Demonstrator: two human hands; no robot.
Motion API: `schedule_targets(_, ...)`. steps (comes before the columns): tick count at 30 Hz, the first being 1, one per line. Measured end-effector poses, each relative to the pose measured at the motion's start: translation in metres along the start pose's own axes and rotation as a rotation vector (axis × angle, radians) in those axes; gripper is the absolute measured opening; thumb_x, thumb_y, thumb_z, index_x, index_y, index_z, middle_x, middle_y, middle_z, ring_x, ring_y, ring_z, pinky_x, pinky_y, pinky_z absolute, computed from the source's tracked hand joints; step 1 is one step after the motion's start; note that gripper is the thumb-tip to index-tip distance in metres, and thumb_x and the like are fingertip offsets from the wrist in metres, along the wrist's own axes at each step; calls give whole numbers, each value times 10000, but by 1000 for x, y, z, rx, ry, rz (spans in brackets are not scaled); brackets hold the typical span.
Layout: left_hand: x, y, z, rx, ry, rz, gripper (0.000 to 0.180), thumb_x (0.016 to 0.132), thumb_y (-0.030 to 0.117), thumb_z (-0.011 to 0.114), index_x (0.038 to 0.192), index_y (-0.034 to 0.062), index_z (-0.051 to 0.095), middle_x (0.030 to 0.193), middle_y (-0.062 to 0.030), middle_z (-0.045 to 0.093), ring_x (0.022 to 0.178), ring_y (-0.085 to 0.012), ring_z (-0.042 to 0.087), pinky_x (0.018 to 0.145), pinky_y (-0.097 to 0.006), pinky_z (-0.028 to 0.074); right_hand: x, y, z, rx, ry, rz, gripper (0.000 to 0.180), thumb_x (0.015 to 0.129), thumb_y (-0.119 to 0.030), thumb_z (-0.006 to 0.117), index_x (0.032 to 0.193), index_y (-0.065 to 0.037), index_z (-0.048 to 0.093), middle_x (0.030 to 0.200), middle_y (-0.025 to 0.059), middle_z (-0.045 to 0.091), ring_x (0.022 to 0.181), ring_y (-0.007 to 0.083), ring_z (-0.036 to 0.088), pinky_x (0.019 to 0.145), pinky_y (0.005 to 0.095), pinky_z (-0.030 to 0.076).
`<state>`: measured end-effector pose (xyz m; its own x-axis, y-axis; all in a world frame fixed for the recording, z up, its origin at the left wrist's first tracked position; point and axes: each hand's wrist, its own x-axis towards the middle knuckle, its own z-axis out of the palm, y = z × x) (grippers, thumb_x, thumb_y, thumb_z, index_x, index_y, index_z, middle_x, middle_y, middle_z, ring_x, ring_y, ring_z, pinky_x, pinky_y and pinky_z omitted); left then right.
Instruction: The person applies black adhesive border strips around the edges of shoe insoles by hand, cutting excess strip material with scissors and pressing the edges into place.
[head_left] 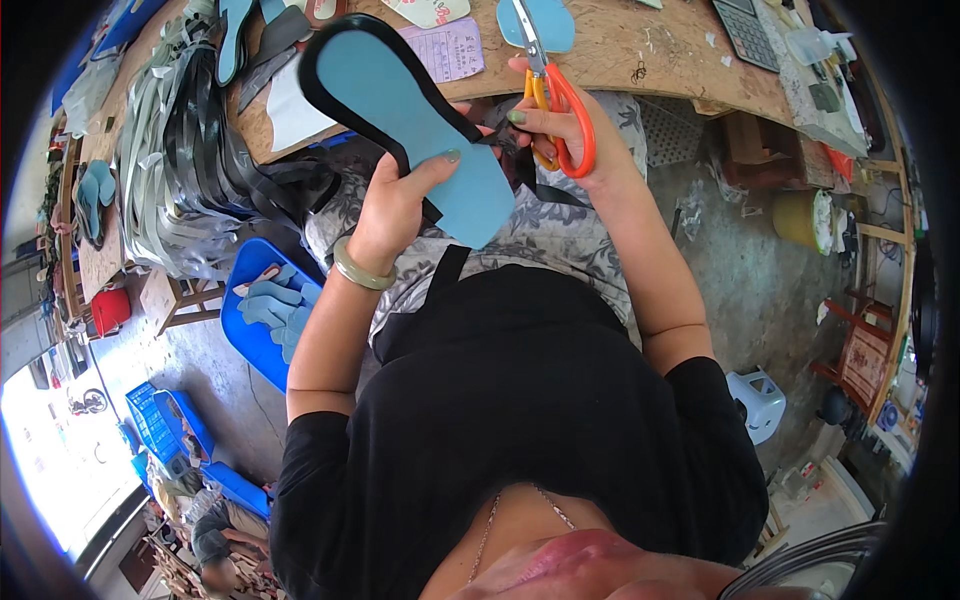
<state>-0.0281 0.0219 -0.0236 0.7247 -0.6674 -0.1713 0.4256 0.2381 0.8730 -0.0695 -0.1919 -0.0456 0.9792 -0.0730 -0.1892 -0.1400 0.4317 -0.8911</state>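
Observation:
My left hand grips a light blue shoe insole with a black edge strip, held up over my lap. My right hand holds orange-handled scissors, fingers through the loops, blades pointing up and away. The scissors sit just right of the insole, by a loose end of the black strip. A pale green bangle is on my left wrist.
A chipboard worktable lies ahead with a blue insole piece, a pink paper sheet, a calculator and a pile of grey and black strips. A blue tray of blue cut pieces is at my left; a small white stool at my right.

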Motion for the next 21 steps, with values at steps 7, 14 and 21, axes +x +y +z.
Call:
schedule_targets(7, 5, -20, -14, 415, 24, 274, 430, 926, 60, 496, 1344, 2, 413, 1255, -157, 568, 1125, -208, 546, 983, -337, 424, -24, 6, -5, -193, 173, -227, 722, 841, -172, 703, 1452, -93, 327, 988, 82, 643, 670, 103, 552, 531, 177, 405)
schedule_targets(14, 5, -32, -19, 658, 35, 623, 551, 782, -43, 674, 1294, 21, 479, 1302, -103, 536, 1160, -174, 525, 979, -290, 407, -105, 28, -14, -226, -262, 44, 902, 808, -313, 757, 1486, -53, 222, 1056, 73, 559, 802, 121, 555, 730, 241, 456)
schedule_targets(21, 5, -40, -17, 909, 112, 805, 431, 824, 60, 635, 1237, 6, 523, 1297, -190, 478, 1204, -304, 492, 1015, -385, 391, -102, 24, 10, -759, -190, 157, 832, 786, -407, 752, 1377, 10, 343, 1103, 215, 588, 1020, 340, 592, 885, 363, 451)
